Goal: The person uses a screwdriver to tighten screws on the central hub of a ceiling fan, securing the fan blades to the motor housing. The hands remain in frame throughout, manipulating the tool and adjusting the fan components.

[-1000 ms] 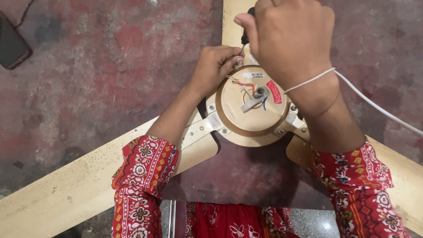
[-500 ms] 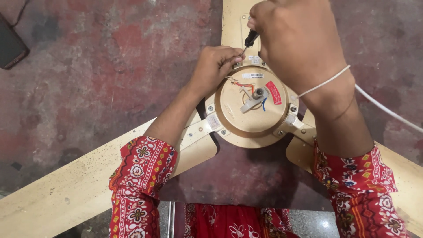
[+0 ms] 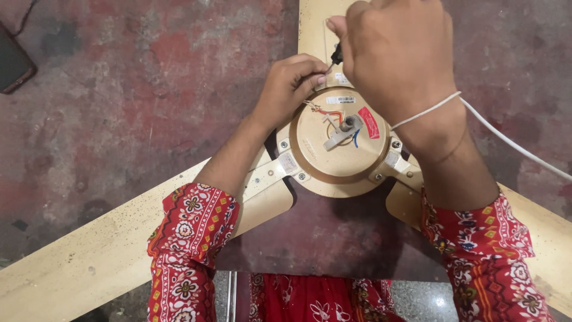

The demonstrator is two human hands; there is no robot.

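Observation:
A cream ceiling fan lies on the floor with its round motor housing point(image 3: 339, 158) facing up; coloured wires point(image 3: 330, 114) and a short shaft stick out of its centre. My right hand point(image 3: 396, 56) is closed around a screwdriver point(image 3: 336, 55) whose dark tip shows below the fist, at the housing's far rim. My left hand point(image 3: 292, 83) pinches at the same spot by the far blade bracket; what its fingers hold is too small to tell. A white cord point(image 3: 506, 140) runs over my right wrist and off to the right.
Three cream blades spread out: one at lower left point(image 3: 101, 256), one at lower right point(image 3: 548, 238), one going up point(image 3: 313, 27). A dark flat object point(image 3: 13, 62) lies at the left edge. The floor point(image 3: 131, 101) is worn red and grey concrete.
My right hand with the screwdriver has shifted slightly up and right against the far rim. The left hand stays pinched at the same place.

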